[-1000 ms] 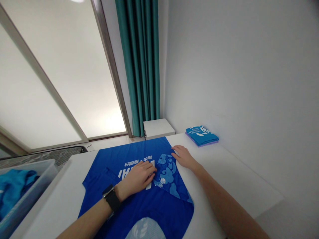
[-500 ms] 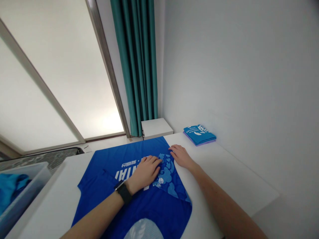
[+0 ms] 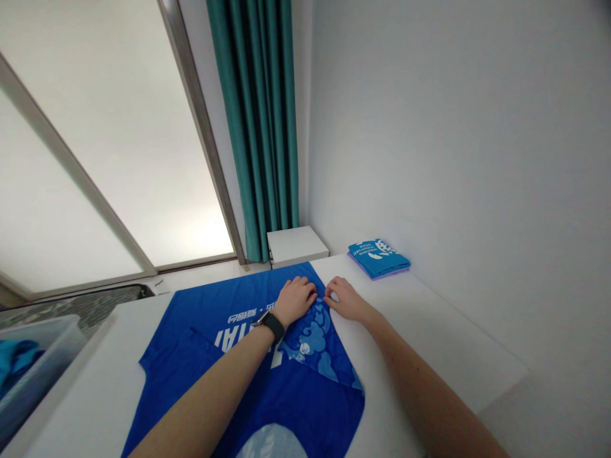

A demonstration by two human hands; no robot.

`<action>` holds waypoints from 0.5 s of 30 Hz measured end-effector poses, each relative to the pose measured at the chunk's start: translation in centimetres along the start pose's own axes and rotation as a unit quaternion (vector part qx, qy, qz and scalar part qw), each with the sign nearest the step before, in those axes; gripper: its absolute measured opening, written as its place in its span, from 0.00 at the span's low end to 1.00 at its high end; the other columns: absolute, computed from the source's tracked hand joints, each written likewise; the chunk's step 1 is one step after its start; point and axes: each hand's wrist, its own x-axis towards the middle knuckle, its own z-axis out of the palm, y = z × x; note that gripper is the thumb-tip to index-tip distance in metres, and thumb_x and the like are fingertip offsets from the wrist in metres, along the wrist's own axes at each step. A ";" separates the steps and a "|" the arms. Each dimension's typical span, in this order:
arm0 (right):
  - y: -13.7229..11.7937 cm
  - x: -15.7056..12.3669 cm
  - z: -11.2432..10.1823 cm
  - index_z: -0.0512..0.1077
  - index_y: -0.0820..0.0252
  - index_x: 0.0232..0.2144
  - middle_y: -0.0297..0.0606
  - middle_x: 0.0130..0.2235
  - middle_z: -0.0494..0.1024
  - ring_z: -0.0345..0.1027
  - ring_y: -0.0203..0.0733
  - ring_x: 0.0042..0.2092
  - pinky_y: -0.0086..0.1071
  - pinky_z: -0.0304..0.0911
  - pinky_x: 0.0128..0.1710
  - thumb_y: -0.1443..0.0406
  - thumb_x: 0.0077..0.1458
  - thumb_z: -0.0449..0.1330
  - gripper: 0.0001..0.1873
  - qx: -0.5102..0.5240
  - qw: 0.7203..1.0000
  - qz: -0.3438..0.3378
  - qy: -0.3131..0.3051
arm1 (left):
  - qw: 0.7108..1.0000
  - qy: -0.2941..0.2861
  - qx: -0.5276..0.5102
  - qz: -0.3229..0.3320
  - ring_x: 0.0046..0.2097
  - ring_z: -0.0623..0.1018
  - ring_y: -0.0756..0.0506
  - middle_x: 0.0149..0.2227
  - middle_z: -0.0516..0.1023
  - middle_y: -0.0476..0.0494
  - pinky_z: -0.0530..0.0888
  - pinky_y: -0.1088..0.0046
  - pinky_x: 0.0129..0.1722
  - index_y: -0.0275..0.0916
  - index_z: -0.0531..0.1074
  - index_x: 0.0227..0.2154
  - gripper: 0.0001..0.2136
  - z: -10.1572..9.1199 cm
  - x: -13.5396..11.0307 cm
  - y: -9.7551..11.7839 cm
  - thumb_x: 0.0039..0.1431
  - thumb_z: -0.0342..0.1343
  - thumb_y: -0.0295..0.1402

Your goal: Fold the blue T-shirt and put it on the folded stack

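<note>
A blue T-shirt [image 3: 186, 362] with white lettering lies spread on the white table. Its right side is folded inward, showing a light-blue cloud pattern. My left hand [image 3: 294, 301], with a black watch [image 3: 271, 324] on the wrist, rests on the shirt near the top of this fold, its fingers curled in against the fabric. Just right of it, my right hand [image 3: 347, 299] pinches the shirt's right edge between thumb and fingers. The fingertips of both hands nearly meet, and the cloth between them is partly hidden.
A folded blue garment [image 3: 379, 258] sits on a purple one toward the table's far right, by the wall. At the left, a translucent bin [image 3: 62, 346] holds blue clothing. A small white cabinet [image 3: 296, 243] stands beyond the table, before the teal curtain [image 3: 255, 127].
My left hand has slid up and right across the shirt to the fold's edge, its fingers curling in. My right hand's fingers have closed into a pinch at the shirt's edge.
</note>
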 end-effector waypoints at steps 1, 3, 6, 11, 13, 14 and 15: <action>0.0 0.0 0.0 0.71 0.58 0.34 0.39 0.40 0.70 0.65 0.44 0.45 0.38 0.60 0.49 0.66 0.57 0.61 0.01 -0.001 1.000 0.000 -0.004 | 1.000 0.004 0.001 0.002 0.47 0.71 0.41 0.42 0.74 0.41 0.67 0.63 0.45 0.40 0.74 0.40 0.09 0.1 0.0 0.0 0.67 0.49 0.35; 0.1 -0.1 0.0 0.71 0.58 0.34 0.39 0.41 0.70 0.64 0.44 0.45 0.37 0.60 0.49 0.66 0.57 0.61 0.02 -0.001 1.000 -0.001 -0.011 | 1.000 0.010 0.003 0.005 0.47 0.70 0.41 0.42 0.73 0.42 0.67 0.64 0.45 0.40 0.73 0.40 0.09 0.3 -0.2 0.1 0.67 0.49 0.36; 0.2 -0.1 0.2 0.70 0.58 0.34 0.40 0.41 0.69 0.64 0.43 0.45 0.37 0.59 0.48 0.67 0.58 0.59 0.01 -0.004 1.000 -0.001 -0.020 | 1.000 0.021 0.002 0.007 0.47 0.70 0.41 0.42 0.73 0.42 0.66 0.64 0.45 0.39 0.72 0.40 0.10 0.5 -0.5 0.1 0.67 0.48 0.36; -0.2 0.0 0.3 0.69 0.58 0.33 0.39 0.39 0.70 0.64 0.43 0.44 0.36 0.59 0.47 0.67 0.61 0.56 0.03 -0.023 1.000 0.009 -0.018 | 0.999 0.044 0.014 0.000 0.48 0.68 0.40 0.43 0.72 0.42 0.65 0.61 0.46 0.40 0.71 0.41 0.10 1.0 -1.1 0.2 0.68 0.47 0.37; -0.5 0.0 0.3 0.68 0.58 0.32 0.38 0.38 0.70 0.64 0.43 0.43 0.36 0.58 0.46 0.68 0.60 0.55 0.04 -0.038 0.999 0.016 -0.012 | 0.999 0.051 0.014 -0.006 0.48 0.68 0.40 0.44 0.71 0.42 0.65 0.61 0.46 0.40 0.70 0.41 0.09 1.2 -1.2 0.3 0.68 0.47 0.37; -0.7 0.0 0.3 0.68 0.58 0.32 0.38 0.38 0.70 0.64 0.43 0.43 0.36 0.58 0.45 0.69 0.59 0.55 0.04 -0.045 0.999 0.019 -0.010 | 0.999 0.052 0.010 -0.009 0.48 0.68 0.40 0.44 0.71 0.42 0.65 0.61 0.46 0.40 0.70 0.41 0.09 1.3 -1.2 0.3 0.67 0.47 0.37; -0.9 0.1 0.2 0.68 0.57 0.32 0.39 0.38 0.70 0.63 0.43 0.43 0.36 0.58 0.45 0.69 0.59 0.55 0.04 -0.052 0.998 0.023 -0.009 | 0.999 0.049 0.006 -0.013 0.48 0.68 0.40 0.44 0.71 0.42 0.65 0.62 0.46 0.40 0.70 0.41 0.09 1.3 -1.1 0.2 0.67 0.48 0.36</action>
